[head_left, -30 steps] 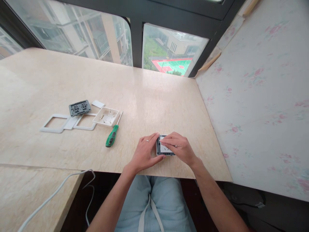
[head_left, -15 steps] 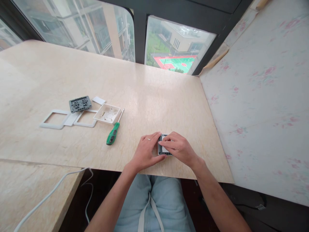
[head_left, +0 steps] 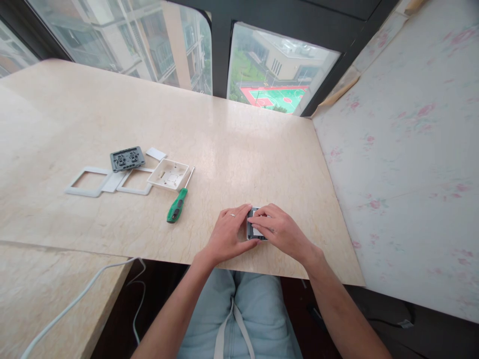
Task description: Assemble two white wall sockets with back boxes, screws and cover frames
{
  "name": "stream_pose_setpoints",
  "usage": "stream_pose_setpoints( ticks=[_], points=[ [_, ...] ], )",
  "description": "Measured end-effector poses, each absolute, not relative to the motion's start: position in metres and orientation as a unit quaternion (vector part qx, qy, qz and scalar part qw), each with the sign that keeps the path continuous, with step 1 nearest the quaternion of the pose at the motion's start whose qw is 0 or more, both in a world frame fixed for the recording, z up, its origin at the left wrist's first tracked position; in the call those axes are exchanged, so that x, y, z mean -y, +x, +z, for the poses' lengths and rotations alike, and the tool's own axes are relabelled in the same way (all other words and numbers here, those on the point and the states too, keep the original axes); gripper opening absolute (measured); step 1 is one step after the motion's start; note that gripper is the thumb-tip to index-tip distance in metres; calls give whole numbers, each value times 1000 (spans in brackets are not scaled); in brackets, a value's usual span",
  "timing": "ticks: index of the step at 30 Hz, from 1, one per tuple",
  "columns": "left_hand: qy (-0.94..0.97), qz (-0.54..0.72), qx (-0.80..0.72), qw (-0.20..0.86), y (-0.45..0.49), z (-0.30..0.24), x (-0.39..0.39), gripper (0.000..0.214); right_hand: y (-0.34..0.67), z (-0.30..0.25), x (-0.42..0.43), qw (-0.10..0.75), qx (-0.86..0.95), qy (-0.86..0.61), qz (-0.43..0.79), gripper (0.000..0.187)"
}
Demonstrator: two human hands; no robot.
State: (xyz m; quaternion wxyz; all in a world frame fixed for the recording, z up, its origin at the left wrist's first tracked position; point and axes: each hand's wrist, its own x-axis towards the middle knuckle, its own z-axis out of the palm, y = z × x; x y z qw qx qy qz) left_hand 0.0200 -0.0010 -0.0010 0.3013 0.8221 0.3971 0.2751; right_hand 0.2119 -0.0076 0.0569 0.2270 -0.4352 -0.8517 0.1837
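Near the front edge of the counter lies a wall switch (head_left: 250,231), its dark grey frame showing with a white rocker plate (head_left: 256,231) on it. My left hand (head_left: 227,233) grips the switch from the left, thumb at the near edge and fingers at the far edge. The fingertips of my right hand (head_left: 284,230) are bunched over the white plate and touch it. That hand hides the right part of the switch. A green-handled screwdriver (head_left: 177,205) lies to the left of my hands.
Left of the screwdriver are a white mounting box (head_left: 169,175), a grey switch module (head_left: 127,159), two white frames (head_left: 87,193) and a small white plate (head_left: 156,153). A white cable (head_left: 80,295) crosses the lower left. A papered wall (head_left: 404,164) borders the counter at right.
The view has shifted slightly, moving things a little to the right. My right fingers have changed position slightly on the white plate; my left hand keeps its grip.
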Motion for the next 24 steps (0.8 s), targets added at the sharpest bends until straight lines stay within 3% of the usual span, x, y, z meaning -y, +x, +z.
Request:
stream_pose_setpoints(
  ticks=[6,18,24],
  points=[
    [824,269,-399,301,20,-1,1,82,215,56,9,241,830,-461,200,14],
    [824,273,-395,302,20,-1,1,83,215,54,9,236,848,-440,177,19],
    [825,274,-394,298,19,0,1,83,220,61,12,279,815,-466,202,19]
  ],
)
